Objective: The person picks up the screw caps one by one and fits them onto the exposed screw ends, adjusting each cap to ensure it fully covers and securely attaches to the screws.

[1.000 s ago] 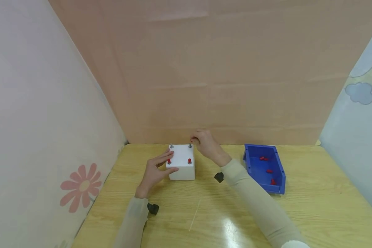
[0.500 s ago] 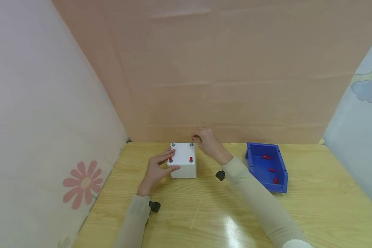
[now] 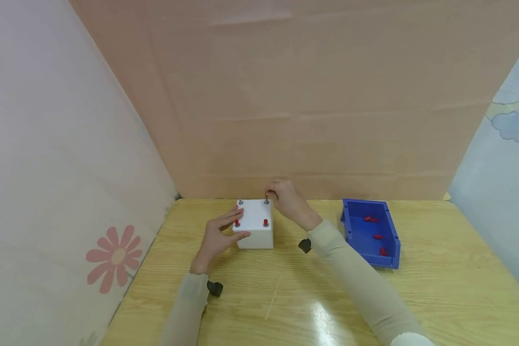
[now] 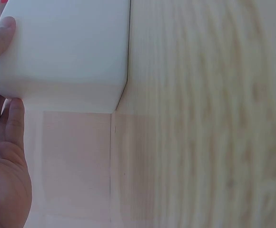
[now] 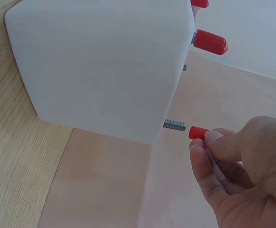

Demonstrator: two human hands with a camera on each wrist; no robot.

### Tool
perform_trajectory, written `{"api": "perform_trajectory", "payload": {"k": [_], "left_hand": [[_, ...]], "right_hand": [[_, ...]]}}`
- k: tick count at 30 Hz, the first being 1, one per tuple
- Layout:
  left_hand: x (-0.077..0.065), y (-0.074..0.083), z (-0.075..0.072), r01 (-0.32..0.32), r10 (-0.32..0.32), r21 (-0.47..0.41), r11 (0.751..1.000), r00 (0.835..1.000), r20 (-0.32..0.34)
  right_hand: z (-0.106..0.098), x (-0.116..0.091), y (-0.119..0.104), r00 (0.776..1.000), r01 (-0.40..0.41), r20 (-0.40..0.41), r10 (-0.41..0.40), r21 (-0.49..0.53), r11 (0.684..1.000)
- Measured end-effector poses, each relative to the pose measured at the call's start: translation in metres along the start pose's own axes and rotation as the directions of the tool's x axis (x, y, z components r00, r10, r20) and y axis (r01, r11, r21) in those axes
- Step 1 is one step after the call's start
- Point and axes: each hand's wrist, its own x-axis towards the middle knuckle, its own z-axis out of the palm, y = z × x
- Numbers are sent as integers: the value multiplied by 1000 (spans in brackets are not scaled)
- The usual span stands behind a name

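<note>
A white box stands on the table with metal threaded studs at its top corners. Red caps cover the two near studs, such as the near-right red cap; the far-left stud is bare. My left hand grips the box from its left side, thumb on the front face. Between thumb and fingertips, my right hand pinches another red cap. In the right wrist view, this cap points at the bare far-right stud, a small gap apart from its tip.
To the right stands a blue bin with several red caps lying inside. A brown sheet rises behind the table, with patterned walls on both sides.
My right hand has shifted only slightly at the far-right stud, still pinching the red cap. The left hand keeps its grip on the box. The head view moved a little.
</note>
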Motion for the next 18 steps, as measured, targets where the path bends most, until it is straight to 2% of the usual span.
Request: {"api": "perform_trajectory", "payload": {"k": [18], "left_hand": [[0, 0, 2, -11, 10, -16, 1000, 1000, -12]], "right_hand": [[2, -1, 0, 1000, -6, 14, 6, 9, 1000]]}}
